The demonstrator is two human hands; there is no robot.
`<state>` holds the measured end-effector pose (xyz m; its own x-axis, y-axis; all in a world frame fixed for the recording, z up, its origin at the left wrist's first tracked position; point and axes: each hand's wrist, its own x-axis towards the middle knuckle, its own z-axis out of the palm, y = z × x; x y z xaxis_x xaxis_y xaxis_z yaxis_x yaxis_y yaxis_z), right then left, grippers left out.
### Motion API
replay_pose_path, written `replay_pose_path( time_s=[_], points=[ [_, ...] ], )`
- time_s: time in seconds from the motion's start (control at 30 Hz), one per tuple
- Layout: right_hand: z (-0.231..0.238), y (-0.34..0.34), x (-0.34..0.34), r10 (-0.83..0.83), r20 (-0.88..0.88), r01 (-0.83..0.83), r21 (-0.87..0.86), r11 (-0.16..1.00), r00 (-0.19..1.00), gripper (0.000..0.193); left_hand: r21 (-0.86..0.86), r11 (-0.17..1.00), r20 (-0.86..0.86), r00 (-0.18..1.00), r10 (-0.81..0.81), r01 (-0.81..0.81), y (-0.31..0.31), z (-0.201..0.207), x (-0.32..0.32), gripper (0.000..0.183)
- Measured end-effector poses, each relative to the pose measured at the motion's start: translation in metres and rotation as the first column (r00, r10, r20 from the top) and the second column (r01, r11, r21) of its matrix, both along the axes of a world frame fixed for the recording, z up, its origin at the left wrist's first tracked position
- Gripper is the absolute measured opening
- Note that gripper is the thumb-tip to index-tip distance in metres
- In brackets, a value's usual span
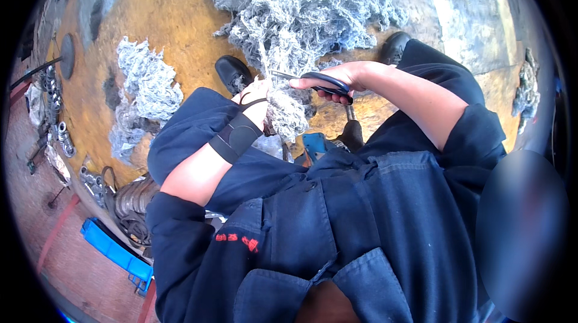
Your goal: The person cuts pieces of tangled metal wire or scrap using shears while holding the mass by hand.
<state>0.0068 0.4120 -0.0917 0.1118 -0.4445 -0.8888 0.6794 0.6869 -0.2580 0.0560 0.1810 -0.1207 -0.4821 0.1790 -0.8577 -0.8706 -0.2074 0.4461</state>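
Observation:
My right hand is closed around the black handles of a pair of scissors, whose blades point left toward my other hand. My left hand, with a dark band on the wrist, pinches a strand of grey shredded fibre right beside the blade tips. Whether the blades touch the strand I cannot tell. Below the fingers hangs a tuft of fibre. The strand runs up toward a large heap of tangled grey fibre in front of me.
A smaller fibre clump lies on the worn yellow floor to the left. My dark shoes flank the work. Coiled hose, metal fittings and a blue plastic tray are at the left. A blue object sits between my legs.

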Motion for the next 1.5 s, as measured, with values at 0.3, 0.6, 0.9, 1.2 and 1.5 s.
replay_pose_path(
  time_s=[0.3,0.6,0.9,1.2,1.5],
  points=[
    [0.001,-0.016,-0.008,-0.026,-0.073,0.020,-0.082,0.996,0.997,0.075,-0.102,0.945,-0.194,0.926,-0.324,0.310,0.009,0.016,-0.003,0.021],
    [0.030,-0.037,-0.030,-0.329,-0.325,0.276,-0.200,0.940,0.887,0.071,-0.562,0.655,-0.190,0.692,-0.697,0.505,0.009,-0.015,0.005,0.034],
    [0.022,0.025,-0.029,0.201,-0.285,-0.198,0.041,0.979,0.937,0.076,-0.129,0.904,-0.032,0.909,-0.415,0.408,0.002,0.034,-0.001,0.027],
    [-0.006,0.028,0.005,0.176,-0.175,-0.173,0.032,0.984,0.969,0.079,0.050,0.901,-0.167,0.893,-0.418,0.431,0.001,0.010,0.009,0.012],
    [0.007,-0.008,-0.003,0.077,-0.240,-0.082,-0.012,0.997,0.968,0.079,-0.282,0.805,-0.190,0.792,-0.580,0.522,0.012,-0.002,0.009,0.059]
  ],
)
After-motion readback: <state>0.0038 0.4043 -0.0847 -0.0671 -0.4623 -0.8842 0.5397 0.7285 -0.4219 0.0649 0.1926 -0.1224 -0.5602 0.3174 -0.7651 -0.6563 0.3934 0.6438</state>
